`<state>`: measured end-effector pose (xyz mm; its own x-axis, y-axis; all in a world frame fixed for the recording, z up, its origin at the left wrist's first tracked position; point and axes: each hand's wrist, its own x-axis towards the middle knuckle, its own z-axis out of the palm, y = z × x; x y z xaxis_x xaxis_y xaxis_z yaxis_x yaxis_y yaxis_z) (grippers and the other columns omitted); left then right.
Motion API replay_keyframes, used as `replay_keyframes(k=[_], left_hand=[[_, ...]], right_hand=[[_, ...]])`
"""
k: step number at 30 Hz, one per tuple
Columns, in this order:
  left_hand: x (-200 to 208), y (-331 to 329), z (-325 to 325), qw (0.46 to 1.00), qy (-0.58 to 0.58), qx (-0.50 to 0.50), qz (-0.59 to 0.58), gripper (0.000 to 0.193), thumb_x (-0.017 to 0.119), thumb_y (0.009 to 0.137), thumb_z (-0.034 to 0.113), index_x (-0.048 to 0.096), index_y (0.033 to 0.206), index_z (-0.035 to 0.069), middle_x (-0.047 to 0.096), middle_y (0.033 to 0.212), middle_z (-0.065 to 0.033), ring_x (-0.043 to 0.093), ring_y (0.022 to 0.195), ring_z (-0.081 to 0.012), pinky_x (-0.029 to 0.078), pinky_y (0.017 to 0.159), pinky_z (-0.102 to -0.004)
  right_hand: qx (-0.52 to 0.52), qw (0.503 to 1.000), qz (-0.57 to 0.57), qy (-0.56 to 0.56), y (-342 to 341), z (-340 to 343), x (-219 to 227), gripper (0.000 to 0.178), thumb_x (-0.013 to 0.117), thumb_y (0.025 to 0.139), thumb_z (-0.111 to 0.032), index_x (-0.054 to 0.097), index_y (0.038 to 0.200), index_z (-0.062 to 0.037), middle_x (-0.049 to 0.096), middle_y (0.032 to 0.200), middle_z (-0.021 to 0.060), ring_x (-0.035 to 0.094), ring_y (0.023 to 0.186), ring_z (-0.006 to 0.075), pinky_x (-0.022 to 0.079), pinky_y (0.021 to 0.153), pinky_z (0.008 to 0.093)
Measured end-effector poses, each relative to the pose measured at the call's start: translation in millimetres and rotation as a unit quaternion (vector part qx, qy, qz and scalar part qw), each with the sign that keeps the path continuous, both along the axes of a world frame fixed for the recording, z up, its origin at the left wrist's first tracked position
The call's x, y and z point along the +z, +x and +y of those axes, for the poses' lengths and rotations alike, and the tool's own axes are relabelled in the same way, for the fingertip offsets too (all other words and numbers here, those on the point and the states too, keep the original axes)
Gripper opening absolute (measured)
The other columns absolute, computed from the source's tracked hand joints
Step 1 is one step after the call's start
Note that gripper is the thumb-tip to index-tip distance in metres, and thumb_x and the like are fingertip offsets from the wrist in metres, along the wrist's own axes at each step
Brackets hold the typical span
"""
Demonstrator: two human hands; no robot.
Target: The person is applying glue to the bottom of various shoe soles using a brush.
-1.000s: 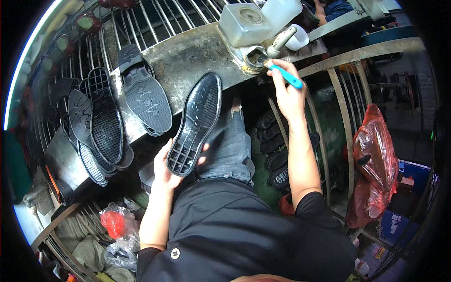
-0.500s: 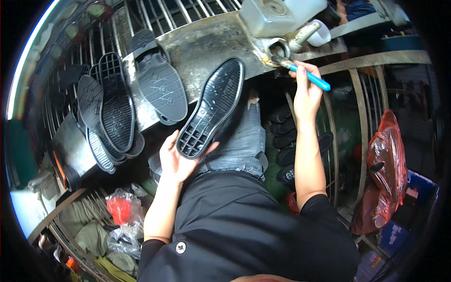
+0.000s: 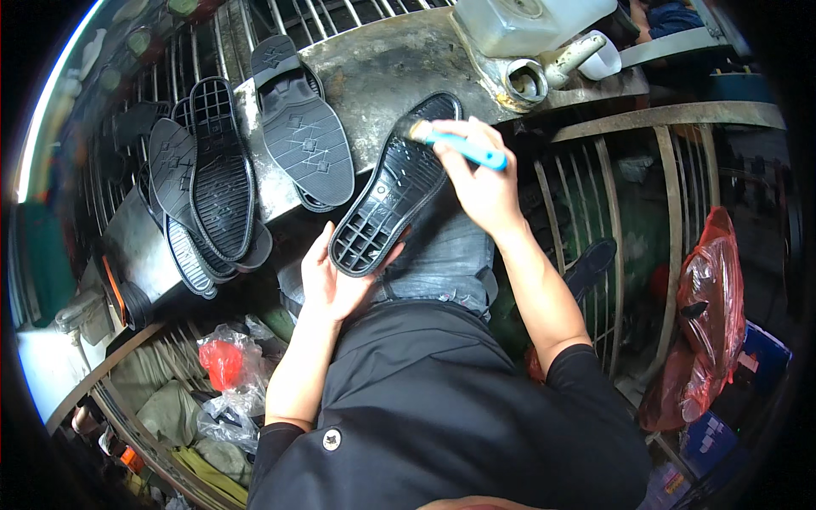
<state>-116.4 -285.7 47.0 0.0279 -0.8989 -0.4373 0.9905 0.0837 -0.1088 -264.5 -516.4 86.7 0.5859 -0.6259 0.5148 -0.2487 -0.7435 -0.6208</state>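
My left hand (image 3: 331, 276) grips a black shoe sole (image 3: 393, 183) by its heel end, where a grid of square hollows shows. The sole tilts up and away to the right, its toe end near the metal bench edge. Between the fingers of my right hand (image 3: 484, 174) is a brush with a blue handle (image 3: 467, 149). Its pale bristles touch the inner face of the sole near the toe. Left of it on the bench lies a pair of stacked black soles (image 3: 308, 144); farther left is a pile of several more soles (image 3: 223, 183).
An open-mouthed pot (image 3: 525, 82) sits at the bench's right, beside a cloudy plastic container (image 3: 510, 30) and a white cup (image 3: 602, 59). Metal rails (image 3: 671, 187) stand to the right, with a red plastic bag (image 3: 710, 297). Plastic bags (image 3: 228, 365) lie lower left.
My right hand has brought the brush from the pot leftward onto the sole. My left hand still holds the sole by its heel. The whole view has shifted slightly.
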Motion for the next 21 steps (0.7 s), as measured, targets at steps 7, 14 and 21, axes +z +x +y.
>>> replay_keyframes(k=[7, 14, 21], left_hand=[[19, 4, -1, 0.987, -0.035, -0.031, -0.155, 0.077, 0.046, 0.114, 0.048, 0.026, 0.173, 0.004, 0.038, 0.175, -0.0198, 0.043, 0.158, -0.0389, 0.031, 0.131, -0.0645], [20, 1, -5, 0.973, -0.036, -0.026, -0.226, 0.078, 0.047, 0.114, 0.047, 0.025, 0.173, 0.001, 0.039, 0.175, -0.0203, 0.042, 0.159, -0.0361, 0.034, 0.131, -0.0575], [-1, -6, -8, 0.994, -0.005, 0.033, -0.108, 0.07, 0.039, 0.116, 0.055, 0.045, 0.165, 0.005, 0.052, 0.166, -0.0175, 0.048, 0.154, -0.0371, 0.03, 0.131, -0.0622]], right_hand=[[-0.056, 0.997, 0.03, -0.031, -32, -23, 7, 0.012, 0.078, 0.097, -0.011, 0.074, 0.107, -0.0053, 0.079, 0.1, 0.0123, 0.076, 0.095, 0.0339, 0.056, 0.098, 0.0459], [-0.193, 0.976, -0.061, 0.076, -52, -42, 33, 0.012, 0.072, 0.105, -0.011, 0.072, 0.111, -0.0007, 0.078, 0.097, 0.0141, 0.076, 0.09, 0.0297, 0.058, 0.083, 0.0418], [-0.231, 0.967, -0.079, 0.08, -57, -45, 17, 0.017, 0.07, 0.108, -0.016, 0.073, 0.114, -0.0004, 0.079, 0.1, 0.0125, 0.076, 0.096, 0.022, 0.059, 0.085, 0.037]])
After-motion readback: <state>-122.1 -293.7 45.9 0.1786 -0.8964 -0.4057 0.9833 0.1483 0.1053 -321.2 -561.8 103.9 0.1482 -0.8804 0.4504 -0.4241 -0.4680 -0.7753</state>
